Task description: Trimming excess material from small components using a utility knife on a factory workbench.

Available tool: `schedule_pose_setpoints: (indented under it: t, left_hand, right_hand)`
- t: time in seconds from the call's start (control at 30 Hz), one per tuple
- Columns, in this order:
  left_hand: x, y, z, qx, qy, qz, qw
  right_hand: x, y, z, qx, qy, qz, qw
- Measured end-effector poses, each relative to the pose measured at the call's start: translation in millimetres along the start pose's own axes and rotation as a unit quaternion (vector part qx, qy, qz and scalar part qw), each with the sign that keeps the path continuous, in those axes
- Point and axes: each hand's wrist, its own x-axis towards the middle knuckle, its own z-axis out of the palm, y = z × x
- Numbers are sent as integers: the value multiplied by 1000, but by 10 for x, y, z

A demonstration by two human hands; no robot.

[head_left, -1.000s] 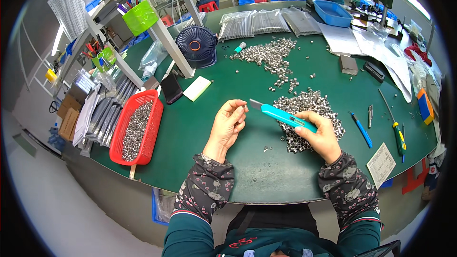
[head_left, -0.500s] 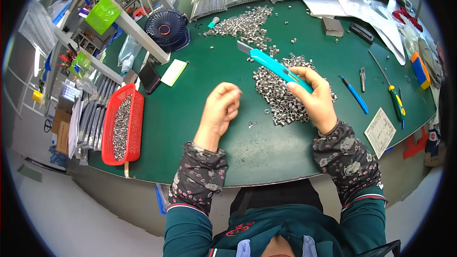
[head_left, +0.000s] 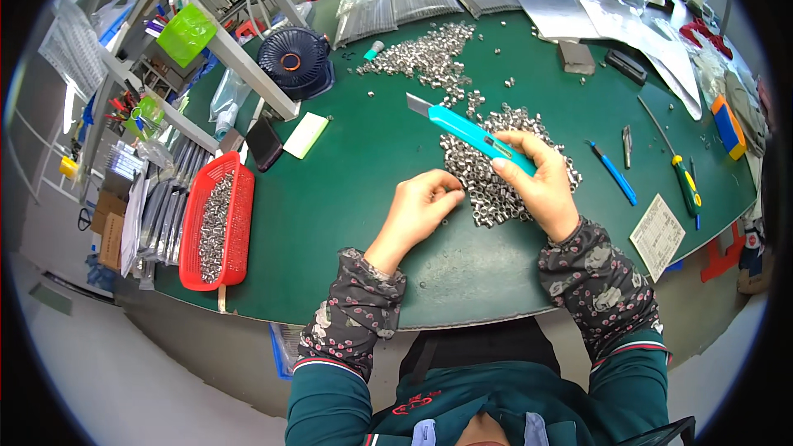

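A turquoise utility knife [head_left: 475, 134] is gripped in the right hand [head_left: 538, 186], the fingers being wrapped and pressed around the rear of its handle while the extended blade is pointed up and to the left, away from the body. The knife is held just above the nearer pile of small metal sleeves [head_left: 500, 169], on whose lower right part the right hand is rested. The left hand [head_left: 421, 208] is laid on the green table mat [head_left: 355, 190] just left of that pile, its fingers curled inward with thumb and fingertips pressed together at the pile's edge; whether a sleeve is pinched between them cannot be told. A second, looser heap of the same metal sleeves [head_left: 425, 56] is spread farther back on the mat. Well to the left, a red plastic basket [head_left: 216, 223] partly filled with more metal parts is set near the table edge. A small dark desk fan [head_left: 293, 60] is stood at the back left, with a pale card [head_left: 306, 134] and a black phone [head_left: 264, 142] lying in front of it. To the right, a blue-handled tool [head_left: 613, 172] and a green-and-yellow screwdriver [head_left: 679, 169] are laid, apart from the hands.
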Motion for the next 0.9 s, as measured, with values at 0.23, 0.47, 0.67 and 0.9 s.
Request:
schedule_pose_setpoints:
  t: [0.23,0.47,0.67,0.9]
  left_hand:
    - [-19,-268,-450,-599,64,-123,789]
    - [-12,-301,-527,-624,83,-111,769]
    - [11,-316,-501,-612,96,-99,779]
    - [-1,-317,-468,-578,78,-79,808]
  right_hand:
    - [-74,20,-10,-55,-45,-8,997]
    - [-75,-25,42,-4,-128,25,991]
    - [-68,11,44,-30,-160,50,985]
    - [-71,19,28,-22,-180,85,980]
